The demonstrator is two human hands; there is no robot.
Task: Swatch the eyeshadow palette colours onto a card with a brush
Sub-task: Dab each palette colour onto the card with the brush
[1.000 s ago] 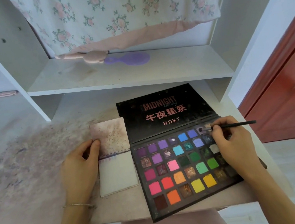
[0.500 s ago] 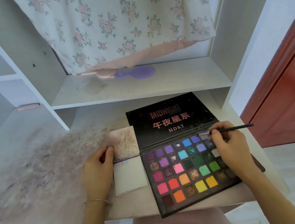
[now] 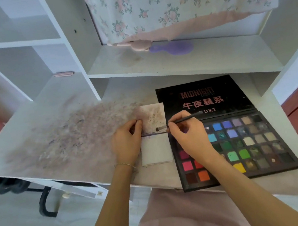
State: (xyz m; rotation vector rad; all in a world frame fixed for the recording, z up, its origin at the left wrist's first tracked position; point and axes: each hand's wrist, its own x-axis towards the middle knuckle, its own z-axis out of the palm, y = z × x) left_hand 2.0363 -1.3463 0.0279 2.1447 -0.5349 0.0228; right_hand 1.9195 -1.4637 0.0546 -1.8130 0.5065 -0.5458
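Both hands at card (image 3: 153,129): L pins edge, R w/ brush (image 3: 179,121).

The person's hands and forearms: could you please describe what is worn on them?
Both forearms are bare, with no sleeves in view. The left hand has a thin metallic bracelet at the wrist. The right hand shows no jewellery or glove.

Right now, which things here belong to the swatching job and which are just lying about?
In use: brush in right hand; card, steadied by left hand; palette.

Lying about: purple hairbrush, pink item on the side shelf, floral cloth.
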